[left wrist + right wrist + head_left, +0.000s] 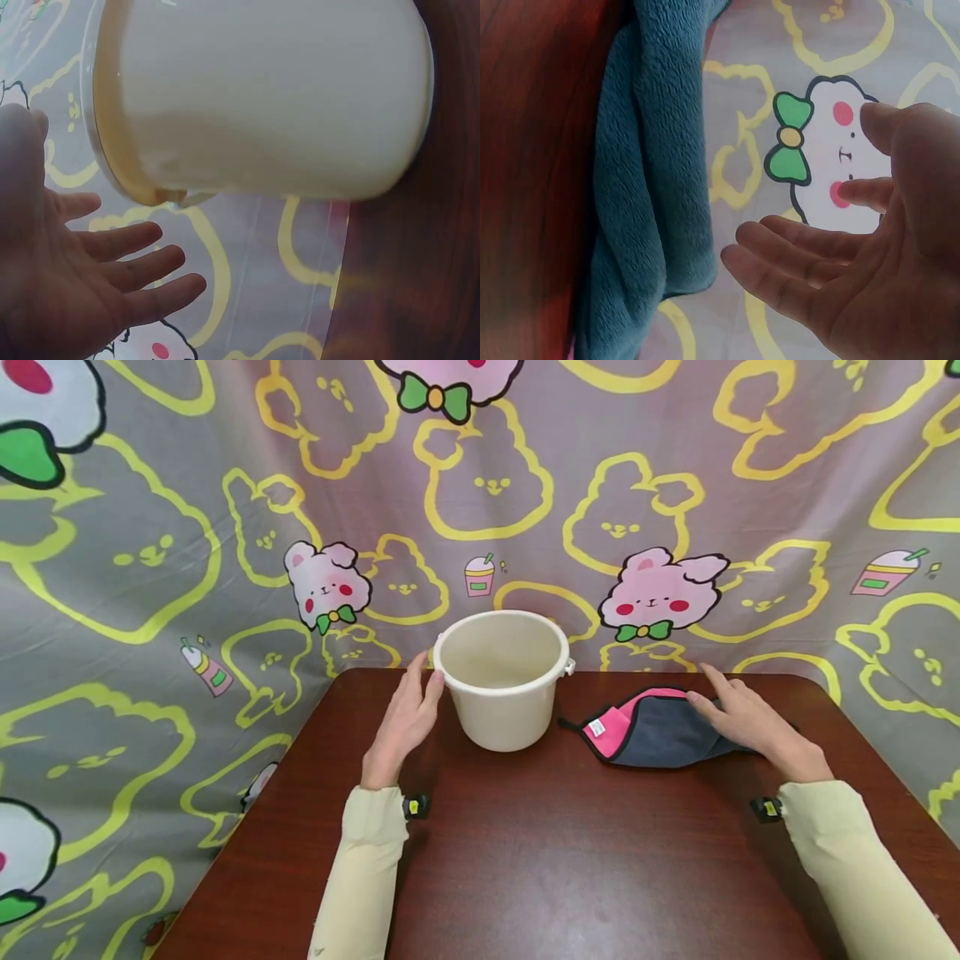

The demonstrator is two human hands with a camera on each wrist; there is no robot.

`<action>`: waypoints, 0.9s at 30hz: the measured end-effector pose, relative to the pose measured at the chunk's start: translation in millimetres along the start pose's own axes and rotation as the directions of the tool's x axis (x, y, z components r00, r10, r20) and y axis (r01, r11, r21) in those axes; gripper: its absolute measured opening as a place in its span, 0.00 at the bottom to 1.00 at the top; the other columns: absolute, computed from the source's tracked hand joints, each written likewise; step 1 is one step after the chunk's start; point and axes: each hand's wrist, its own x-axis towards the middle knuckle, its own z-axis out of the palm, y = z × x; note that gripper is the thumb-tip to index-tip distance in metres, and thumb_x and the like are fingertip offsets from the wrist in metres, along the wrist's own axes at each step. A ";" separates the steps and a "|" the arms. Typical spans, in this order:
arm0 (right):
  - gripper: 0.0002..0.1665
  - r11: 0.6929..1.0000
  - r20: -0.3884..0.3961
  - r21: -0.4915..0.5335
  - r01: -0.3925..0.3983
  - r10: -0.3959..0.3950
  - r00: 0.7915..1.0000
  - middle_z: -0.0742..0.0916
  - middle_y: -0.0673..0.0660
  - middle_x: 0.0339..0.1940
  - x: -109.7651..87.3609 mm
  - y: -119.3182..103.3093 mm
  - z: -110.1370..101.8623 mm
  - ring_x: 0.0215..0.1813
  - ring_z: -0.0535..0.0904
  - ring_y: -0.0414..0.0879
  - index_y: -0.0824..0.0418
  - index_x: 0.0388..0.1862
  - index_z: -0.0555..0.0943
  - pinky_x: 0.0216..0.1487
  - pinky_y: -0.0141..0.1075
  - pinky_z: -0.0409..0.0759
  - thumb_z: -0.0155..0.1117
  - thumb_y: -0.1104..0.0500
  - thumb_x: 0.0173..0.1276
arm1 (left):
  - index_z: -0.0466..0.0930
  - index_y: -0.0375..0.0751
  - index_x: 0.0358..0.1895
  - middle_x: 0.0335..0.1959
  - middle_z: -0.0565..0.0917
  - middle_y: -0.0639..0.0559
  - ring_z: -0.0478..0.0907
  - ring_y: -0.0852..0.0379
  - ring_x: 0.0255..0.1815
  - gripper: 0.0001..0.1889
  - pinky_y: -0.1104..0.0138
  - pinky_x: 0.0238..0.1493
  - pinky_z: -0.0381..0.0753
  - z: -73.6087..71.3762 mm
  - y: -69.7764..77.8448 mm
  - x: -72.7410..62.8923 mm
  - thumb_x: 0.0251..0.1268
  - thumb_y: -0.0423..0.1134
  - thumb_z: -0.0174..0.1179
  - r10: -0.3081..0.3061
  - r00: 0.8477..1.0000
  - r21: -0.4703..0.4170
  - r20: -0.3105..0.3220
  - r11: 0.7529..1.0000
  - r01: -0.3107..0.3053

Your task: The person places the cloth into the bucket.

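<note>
A cream plastic bucket (504, 714) stands upright toward the back of the table. My left hand (408, 714) is just left of its rim, fingers extended and holding nothing. In the left wrist view, the spread fingers of the left hand (97, 277) show beside the bucket wall (262, 97). Right of the bucket lies a loosely folded cloth (667, 735), dark grey-blue on one face and pink on the other, with a black edge and hanging loop. Over its right part hovers my right hand (750, 722), fingers relaxed and holding nothing; the right wrist view shows the cloth's fuzzy pile (660, 165) beside it.
The dark reddish-brown table (585, 860) runs up to a grey curtain (525, 477) with yellow cartoon outlines, which hangs behind and along the sides. A white handle pivot (570, 667) juts from the bucket's right side. Each wrist wears a small black strap device.
</note>
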 end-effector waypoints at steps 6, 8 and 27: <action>0.51 1.000 0.006 0.004 0.002 -0.002 1.000 0.65 0.80 0.66 1.7 -5.4 10.4 0.63 0.64 0.73 0.61 0.80 0.42 0.62 0.70 0.63 0.45 0.33 0.74 | 0.53 0.46 0.76 0.70 0.68 0.42 0.66 0.45 0.70 0.31 0.49 0.71 0.64 9.1 5.2 2.8 0.78 0.57 0.40 0.003 0.999 -0.080 -0.047 0.997 -0.007; 0.52 1.000 0.019 0.006 -0.002 0.002 1.000 0.65 0.80 0.65 1.8 -6.6 13.1 0.62 0.65 0.73 0.63 0.80 0.42 0.62 0.70 0.63 0.46 0.33 0.74 | 0.53 0.45 0.76 0.72 0.66 0.42 0.65 0.46 0.71 0.31 0.50 0.72 0.63 11.8 6.4 3.6 0.78 0.56 0.40 -0.007 0.999 -0.094 -0.050 0.996 0.002; 0.41 0.993 0.135 -0.093 0.066 -0.053 0.989 0.76 0.78 0.60 5.7 -3.7 36.0 0.59 0.73 0.72 0.71 0.71 0.65 0.58 0.67 0.70 0.62 0.46 0.69 | 0.50 0.52 0.77 0.71 0.69 0.41 0.65 0.45 0.72 0.34 0.50 0.72 0.63 34.0 14.3 14.6 0.74 0.57 0.47 -0.192 0.978 -0.304 -0.081 0.939 0.160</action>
